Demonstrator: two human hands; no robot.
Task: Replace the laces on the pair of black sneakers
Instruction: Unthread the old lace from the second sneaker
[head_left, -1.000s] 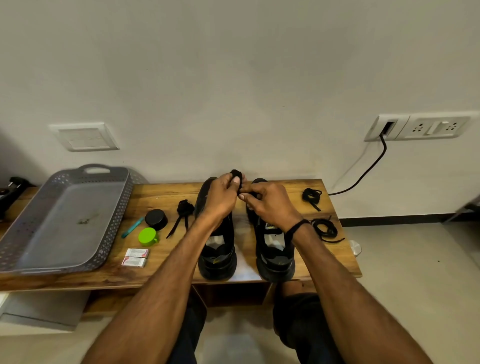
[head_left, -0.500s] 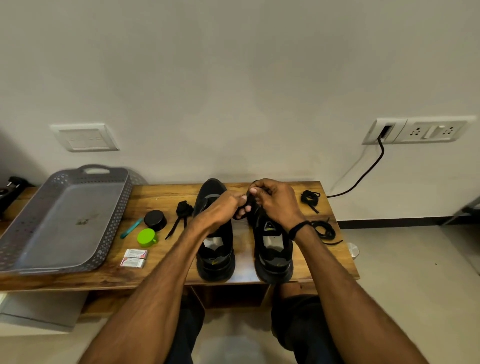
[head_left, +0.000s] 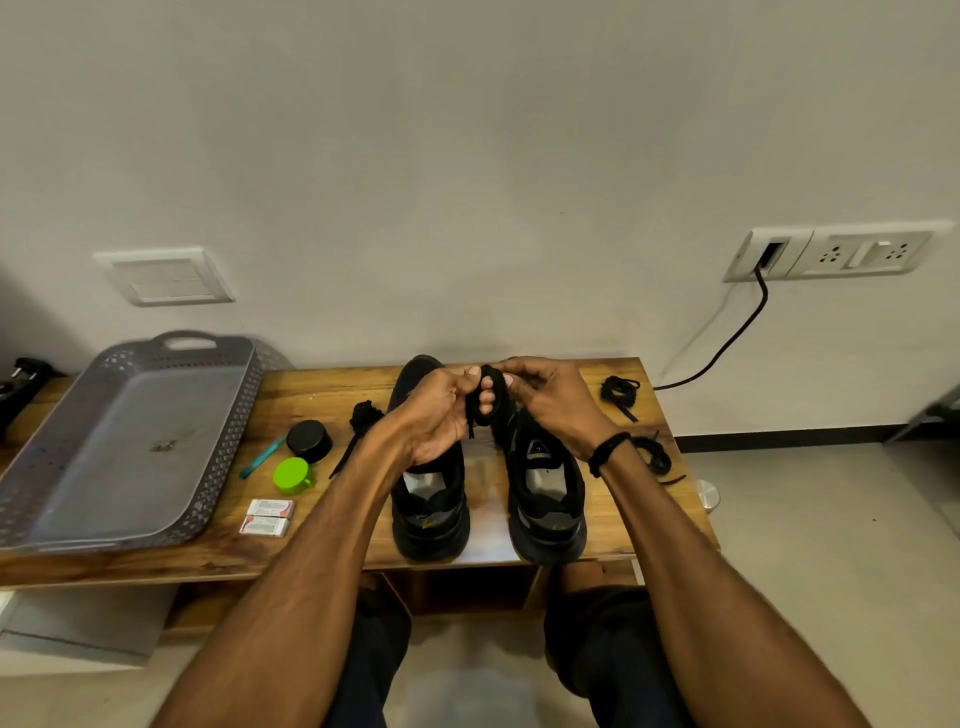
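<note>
We hold a coiled lace (head_left: 491, 373) in both hands, left (head_left: 434, 415) and right (head_left: 556, 400) close together, each pinching it above the toe ends of the sneakers (head_left: 545, 525), which stand side by side on the table (head_left: 322, 384); we judge the step to be unwinding it for threading; next we need a free tip and the lowest eyelet; the eyelets are hidden behind our hands, and we cannot tell whether this lace is old or new.

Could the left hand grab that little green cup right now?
Probably yes, once it lets go. The green cup sits in the open on the table, left of the left sneaker, with nothing over it. But the left hand and the right hand both pinch a black lace.
</note>
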